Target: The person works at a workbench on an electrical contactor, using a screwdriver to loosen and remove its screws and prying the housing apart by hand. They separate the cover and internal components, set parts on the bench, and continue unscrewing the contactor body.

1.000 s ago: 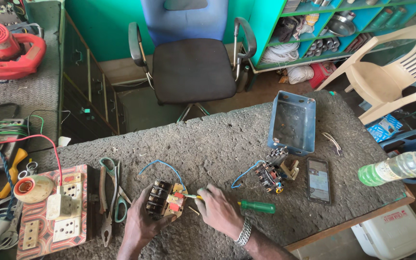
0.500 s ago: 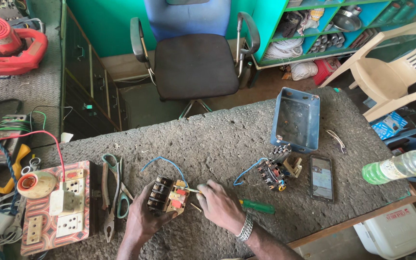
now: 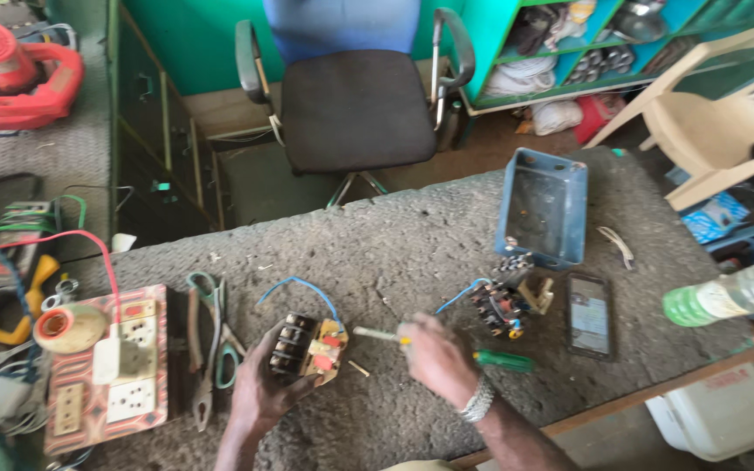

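Resting inside left fingers (image 3: 285,384): contactor (image 3: 307,347)

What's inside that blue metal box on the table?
The blue metal box lies open side up and looks mostly empty, its dusty floor bare. Small dark parts sit at its near rim; the near inner wall is hidden.

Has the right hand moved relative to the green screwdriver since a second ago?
No clear move: the right hand remains just left of the green screwdriver, tool tip pointing at the switch block.
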Demonstrator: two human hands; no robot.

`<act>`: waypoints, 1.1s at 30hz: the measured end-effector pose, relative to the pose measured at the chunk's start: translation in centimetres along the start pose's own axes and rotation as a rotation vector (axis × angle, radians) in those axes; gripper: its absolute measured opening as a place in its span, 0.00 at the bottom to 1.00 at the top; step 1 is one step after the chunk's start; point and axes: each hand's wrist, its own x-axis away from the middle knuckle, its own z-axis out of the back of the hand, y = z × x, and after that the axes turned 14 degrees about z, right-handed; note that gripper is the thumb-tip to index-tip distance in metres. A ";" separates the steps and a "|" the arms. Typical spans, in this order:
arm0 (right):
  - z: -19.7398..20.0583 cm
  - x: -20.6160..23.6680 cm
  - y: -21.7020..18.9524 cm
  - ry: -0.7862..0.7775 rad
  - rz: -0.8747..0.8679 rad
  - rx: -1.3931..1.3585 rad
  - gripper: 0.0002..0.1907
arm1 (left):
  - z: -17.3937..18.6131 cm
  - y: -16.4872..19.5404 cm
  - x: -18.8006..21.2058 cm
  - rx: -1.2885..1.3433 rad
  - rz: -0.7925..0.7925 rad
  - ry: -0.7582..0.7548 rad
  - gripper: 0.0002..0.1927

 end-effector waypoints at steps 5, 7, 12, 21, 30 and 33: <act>1.3 -2.8 -0.6 -0.150 -0.203 -0.160 0.13 | -0.3 0.2 0.1 0.443 -0.122 -0.111 0.55; 1.0 -4.5 -1.3 -0.048 -0.080 -0.327 0.12 | 0.2 0.7 -0.1 0.242 -0.093 -0.033 0.57; -0.6 -6.8 -4.5 -0.084 0.113 -0.431 0.13 | 0.4 1.7 -1.1 0.289 -0.081 -0.060 0.59; -1.1 -3.3 -4.2 -0.284 -0.407 -0.716 0.15 | 0.2 -0.5 -3.5 0.338 -0.157 -0.283 0.57; -4.2 -3.9 -3.6 -0.094 -0.027 -0.271 0.37 | -0.7 -0.3 -0.1 0.229 -0.269 -0.050 0.75; -4.3 -3.7 -3.6 -0.018 0.050 -0.422 0.39 | -1.7 -0.8 0.8 0.010 -0.312 0.143 0.67</act>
